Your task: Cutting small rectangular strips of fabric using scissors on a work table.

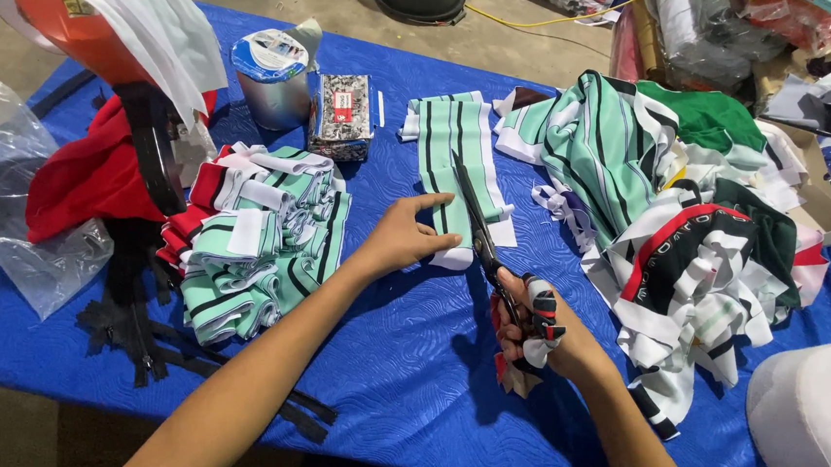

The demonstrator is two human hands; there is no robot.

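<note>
Head view | left hand (404,235) flat, fingers apart, on striped strip (455,153) | right hand (536,325) clamped on scissors (482,233) | tin (272,77) lidded

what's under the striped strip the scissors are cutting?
Under the striped strip only the blue tablecloth shows around its edges. The left hand presses its near end flat; whatever lies beneath the fabric itself is covered. Scissors in the right hand.

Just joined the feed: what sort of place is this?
Likely a small garment workshop: scissors in the right hand cutting a striped fabric strip, cut pieces stacked, a fabric heap.
</note>
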